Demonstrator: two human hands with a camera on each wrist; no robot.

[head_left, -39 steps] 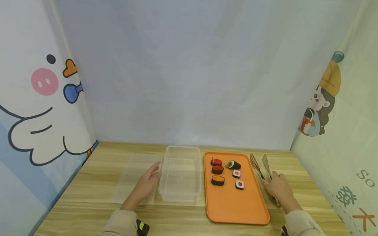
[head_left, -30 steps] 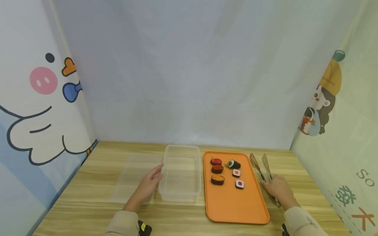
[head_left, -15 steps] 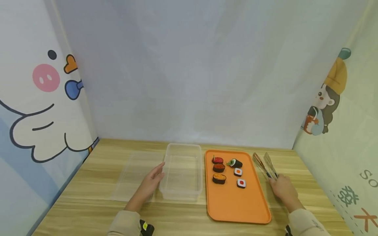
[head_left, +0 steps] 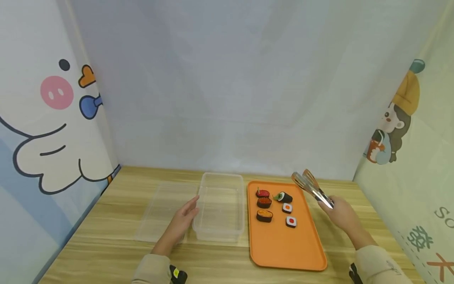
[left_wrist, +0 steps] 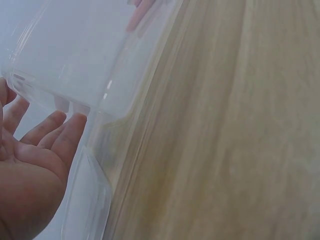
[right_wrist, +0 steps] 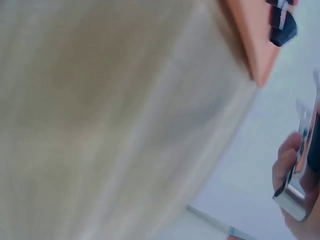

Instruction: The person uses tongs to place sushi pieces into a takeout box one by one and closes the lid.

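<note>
Wooden table (head_left: 213, 266): right hand (head_left: 342, 216) gripping metal tongs (head_left: 315, 191); left hand (head_left: 181, 220) loosely extended against clear box (head_left: 218, 234).

Soft, even light washes the head view, glinting off silver metal tongs (head_left: 321, 197) at right and leaving faint shadow along a rectangular orange tray (head_left: 283, 246). At left wrist, white highlights streak a clear plastic box (left_wrist: 75, 65); at right wrist, the pale wood-grain tabletop (right_wrist: 100, 125) blurs.

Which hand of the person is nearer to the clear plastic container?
Left. The left hand is at the left side of the clear plastic container; the right hand is farther, beyond the orange tray's right edge, holding the tongs.
</note>
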